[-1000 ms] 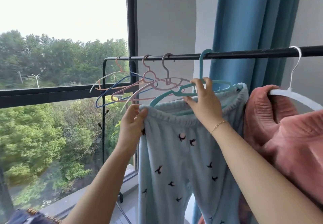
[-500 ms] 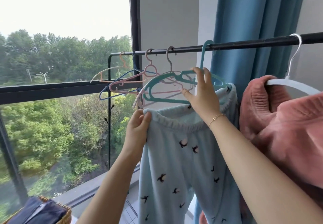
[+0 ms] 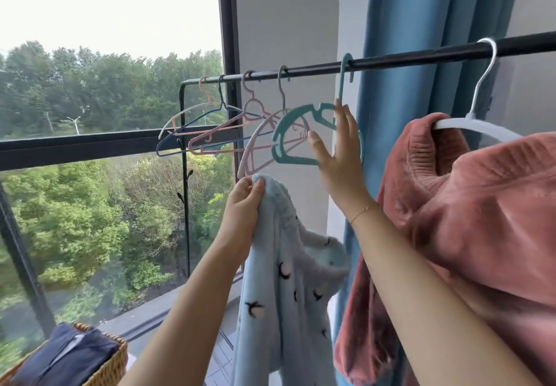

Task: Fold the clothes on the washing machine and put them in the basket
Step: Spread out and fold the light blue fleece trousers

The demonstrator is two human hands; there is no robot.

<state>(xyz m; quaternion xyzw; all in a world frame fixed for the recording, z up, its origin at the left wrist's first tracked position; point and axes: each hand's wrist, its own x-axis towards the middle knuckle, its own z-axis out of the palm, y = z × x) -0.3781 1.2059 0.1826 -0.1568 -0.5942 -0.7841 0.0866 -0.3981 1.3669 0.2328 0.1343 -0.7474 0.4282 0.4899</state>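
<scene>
Fleecy blue trousers [image 3: 288, 280] in left hand [image 3: 245, 197], seemingly off teal hanger [image 3: 296, 136].

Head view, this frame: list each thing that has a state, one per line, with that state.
Light blue pants: off the hanger, hanging from the left hand's grip.
Left hand: pinching the pants' waistband.
Right hand: fingers straight, touching the teal hanger.
Teal hanger: empty, hooked on the rail.
Pink garment: hung on the white hanger.
Wicker basket: holds dark folded clothing.

Rail [image 3: 391, 62] across the top, spare hangers [image 3: 210, 133] at 10 o'clock, trousers [image 3: 285, 280] hanging below centre, jumper [image 3: 481, 220] at 3 o'clock, basket [image 3: 111, 358] at 7 o'clock, curtain [image 3: 421, 9] behind rail.
</scene>
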